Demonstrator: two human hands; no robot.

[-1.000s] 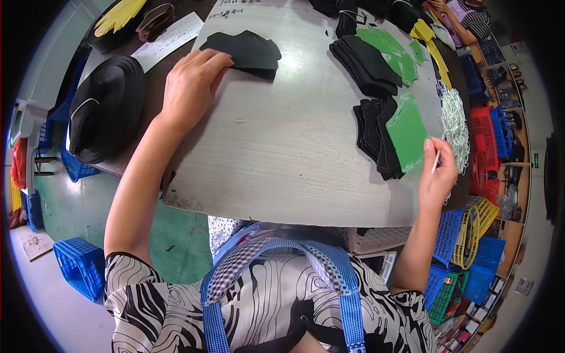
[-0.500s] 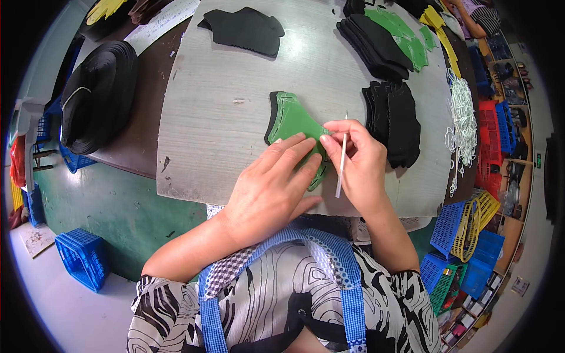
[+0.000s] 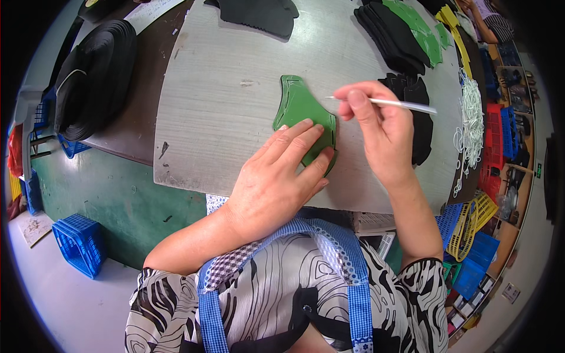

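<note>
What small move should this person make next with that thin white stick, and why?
Probably lower the tip of the thin white stick to the near edge of the flat green piece. The right hand holds the stick with its tip pointing toward that edge but apart from it, while the left hand lies across the piece, seemingly steadying it.

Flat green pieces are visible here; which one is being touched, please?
The flat, waisted green piece beneath the left hand; the other green pieces lie untouched at upper right.
</note>
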